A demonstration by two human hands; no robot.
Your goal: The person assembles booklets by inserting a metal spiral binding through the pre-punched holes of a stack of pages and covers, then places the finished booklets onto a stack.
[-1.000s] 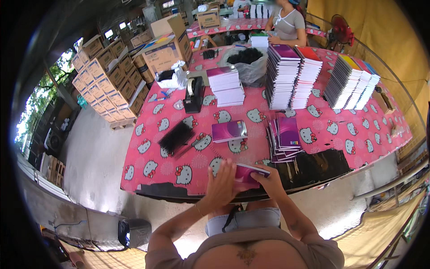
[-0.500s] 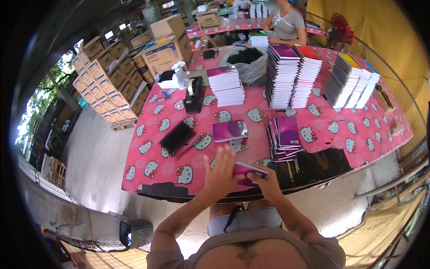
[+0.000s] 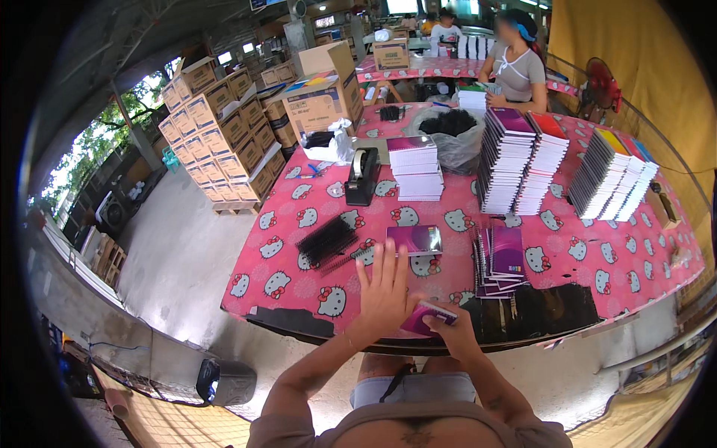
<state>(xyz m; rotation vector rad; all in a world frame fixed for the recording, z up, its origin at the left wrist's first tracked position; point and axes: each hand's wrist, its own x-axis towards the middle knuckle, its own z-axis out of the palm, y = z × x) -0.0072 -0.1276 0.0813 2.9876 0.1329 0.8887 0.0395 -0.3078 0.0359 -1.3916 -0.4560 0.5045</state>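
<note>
Right hand (image 3: 454,333) pinches a purple notebook (image 3: 418,319), thumb on its cover, at the near edge of the worktop (image 3: 553,239), approx. centre. Left hand (image 3: 383,295) is flat, fingers straight w/ small gaps, gripping nothing; its thumb is nr the notebook's left end, can't tell if touching. To do this well, IMO: keep the right pinch firm but light so the cover doesn't crease, keep pages squared, and use the left palm flat, not fingertips, for any pressing. Binding edge of the held book isn't clear.

Containers: clear plastic bag (image 3: 457,158), far side, mid, full of black material, prob. binding coils. White bag (image 3: 341,151), far left, also w/ black stuff inside. Beyond it, open cardboard box (image 3: 317,116), flaps up, w/ colourful flat sheets or covers at the top. Dark bin (image 3: 233,384) on floor, near left, w/ sth pale inside.
</note>
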